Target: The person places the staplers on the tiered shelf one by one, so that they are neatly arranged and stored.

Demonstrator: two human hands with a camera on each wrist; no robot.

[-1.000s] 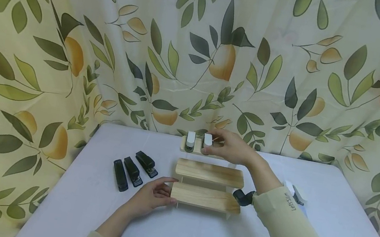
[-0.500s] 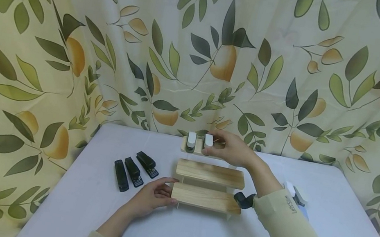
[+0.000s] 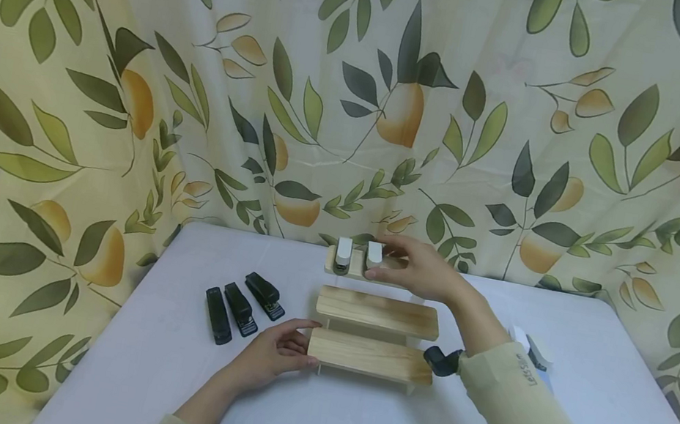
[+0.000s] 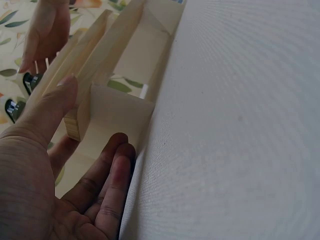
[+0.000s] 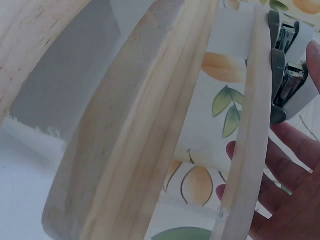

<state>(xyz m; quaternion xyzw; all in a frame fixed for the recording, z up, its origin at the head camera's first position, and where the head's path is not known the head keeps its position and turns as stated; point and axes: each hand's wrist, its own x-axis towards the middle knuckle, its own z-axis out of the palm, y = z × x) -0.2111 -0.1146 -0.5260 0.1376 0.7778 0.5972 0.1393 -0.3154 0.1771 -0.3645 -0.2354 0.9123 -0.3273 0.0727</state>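
A three-tier wooden display shelf [image 3: 370, 356] stands mid-table. My left hand [image 3: 272, 357] grips the left end of its lowest board, thumb on the board in the left wrist view and the other fingers beside the pale side support [image 4: 117, 107]. Two white staplers sit side by side on the top tier: the left one [image 3: 343, 251] stands alone, while my right hand [image 3: 420, 271] holds the right one [image 3: 375, 253] between thumb and fingers. In the right wrist view, several fingertips reach behind the top board [image 5: 250, 120], below the dark stapler bases [image 5: 278, 90].
Three black staplers [image 3: 241, 309] lie in a slanted row left of the shelf. White objects, one like another stapler [image 3: 536, 353], lie at the right, partly behind the right sleeve [image 3: 523, 404]. A leaf-patterned curtain [image 3: 358, 96] hangs behind the table.
The view has shifted very slightly. Both hands, the shelf and the staplers keep their places relative to one another.
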